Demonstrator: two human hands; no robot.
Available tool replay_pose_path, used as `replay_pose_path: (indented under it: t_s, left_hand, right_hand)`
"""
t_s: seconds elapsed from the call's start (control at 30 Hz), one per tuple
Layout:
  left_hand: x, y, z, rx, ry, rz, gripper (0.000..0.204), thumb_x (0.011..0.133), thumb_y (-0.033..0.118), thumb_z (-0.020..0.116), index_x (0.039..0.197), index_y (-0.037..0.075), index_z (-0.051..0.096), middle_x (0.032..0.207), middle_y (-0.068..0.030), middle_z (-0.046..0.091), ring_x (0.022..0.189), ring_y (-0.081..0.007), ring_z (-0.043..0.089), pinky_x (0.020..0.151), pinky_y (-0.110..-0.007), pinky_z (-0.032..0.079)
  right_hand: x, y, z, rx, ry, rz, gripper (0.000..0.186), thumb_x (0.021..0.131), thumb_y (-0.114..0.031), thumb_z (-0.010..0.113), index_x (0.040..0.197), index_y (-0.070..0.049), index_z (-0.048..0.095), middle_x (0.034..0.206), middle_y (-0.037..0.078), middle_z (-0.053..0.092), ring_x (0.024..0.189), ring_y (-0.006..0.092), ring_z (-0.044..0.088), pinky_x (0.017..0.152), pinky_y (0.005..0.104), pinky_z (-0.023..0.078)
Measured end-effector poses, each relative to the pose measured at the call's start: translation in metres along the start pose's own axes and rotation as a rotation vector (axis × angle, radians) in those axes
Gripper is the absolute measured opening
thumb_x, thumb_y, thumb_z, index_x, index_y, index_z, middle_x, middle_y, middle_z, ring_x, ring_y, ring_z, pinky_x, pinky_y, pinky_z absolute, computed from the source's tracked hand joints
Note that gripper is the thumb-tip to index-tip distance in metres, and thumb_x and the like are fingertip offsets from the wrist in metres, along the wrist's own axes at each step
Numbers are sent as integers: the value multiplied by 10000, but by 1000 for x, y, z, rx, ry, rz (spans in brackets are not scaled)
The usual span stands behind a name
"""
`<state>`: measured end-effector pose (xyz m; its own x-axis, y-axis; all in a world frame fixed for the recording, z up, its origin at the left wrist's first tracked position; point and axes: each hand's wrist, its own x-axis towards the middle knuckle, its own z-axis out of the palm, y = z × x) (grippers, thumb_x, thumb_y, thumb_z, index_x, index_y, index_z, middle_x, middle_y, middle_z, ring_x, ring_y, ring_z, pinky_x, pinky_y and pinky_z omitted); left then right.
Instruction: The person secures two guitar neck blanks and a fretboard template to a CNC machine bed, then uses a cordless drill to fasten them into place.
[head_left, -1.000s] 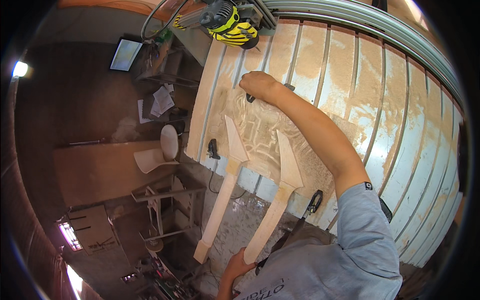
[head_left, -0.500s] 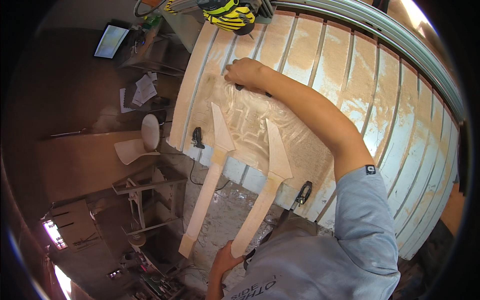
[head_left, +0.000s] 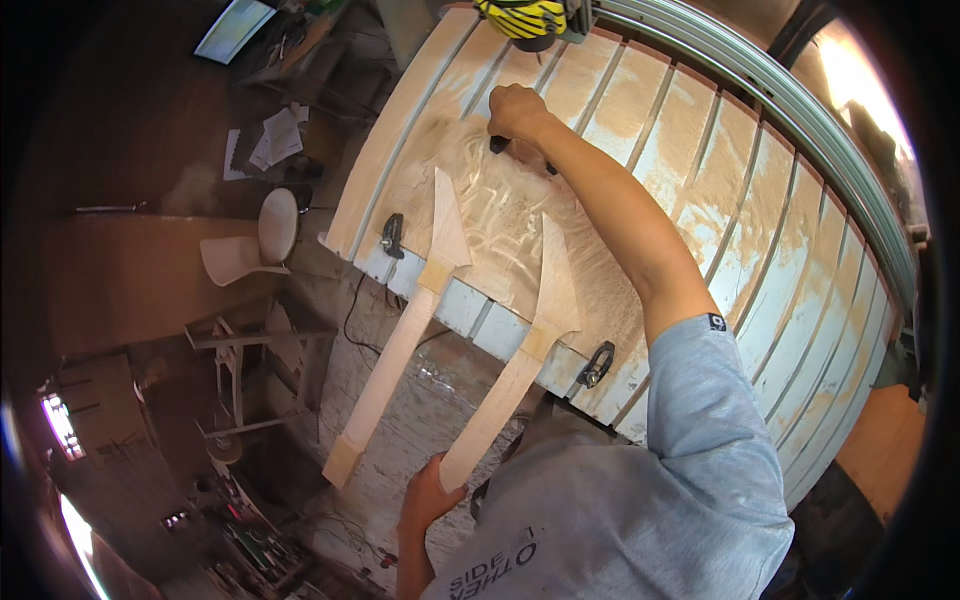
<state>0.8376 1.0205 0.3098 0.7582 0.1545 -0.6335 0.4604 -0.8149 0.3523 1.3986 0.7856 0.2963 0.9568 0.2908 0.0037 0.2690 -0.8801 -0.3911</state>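
Head view: two wooden pieces (head_left: 538, 340) and two clamps (head_left: 596, 366) are being counted at the slotted table (head_left: 790, 300)'s near edge. One piece is being clasped by left hand (head_left: 428, 492), fingers bent; over the table, right hand (head_left: 516, 112) is being curled, pinch indeterminable.

right hand (head_left: 517, 111) reaches forward, apparently curled; left hand (head_left: 430, 491) grips low.

I monitor the bare left hand (head_left: 430, 492) holding the lower end of a long, pale wooden neck-shaped blank (head_left: 497, 408). The bare right hand (head_left: 517, 110), fingers curled, adjoins a small black fitting (head_left: 498, 144) above the dusty white slotted table (head_left: 790, 345).
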Motion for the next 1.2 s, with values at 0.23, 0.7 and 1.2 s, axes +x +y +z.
replay_pose_path:
  t_s: [0.23, 0.7, 1.2]
  left_hand:
    - [-1, 4, -1, -31, 33, -27, 685, 711, 227, 773, 1335, 68, 541, 1134, -243, 690, 1062, -414, 665, 902, -474, 529]
    - [-7, -1, 0, -95, 46, 4, 714, 690, 214, 785, 1349, 78, 546, 1136, -246, 694, 1060, -403, 678, 907, -429, 536]
    - [-11, -18, 16, -162, 95, 38, 638, 671, 246, 752, 1265, 89, 581, 1067, -223, 705, 1016, -407, 674, 872, -463, 541]
  right_hand:
    - [5, 1, 22, -520, 29, -569, 256, 854, -178, 667, 1044, -20, 731, 1154, 164, 710, 1073, 333, 687, 910, 402, 558]
    - [-12, 5, 14, -365, 103, -521, 210, 831, -123, 652, 1000, -21, 725, 1094, 174, 667, 1050, 374, 662, 835, 453, 579]
    - [-75, -202, 130, 10, -86, -581, 227, 822, -179, 711, 972, -8, 706, 1010, 231, 699, 973, 386, 696, 888, 457, 558]
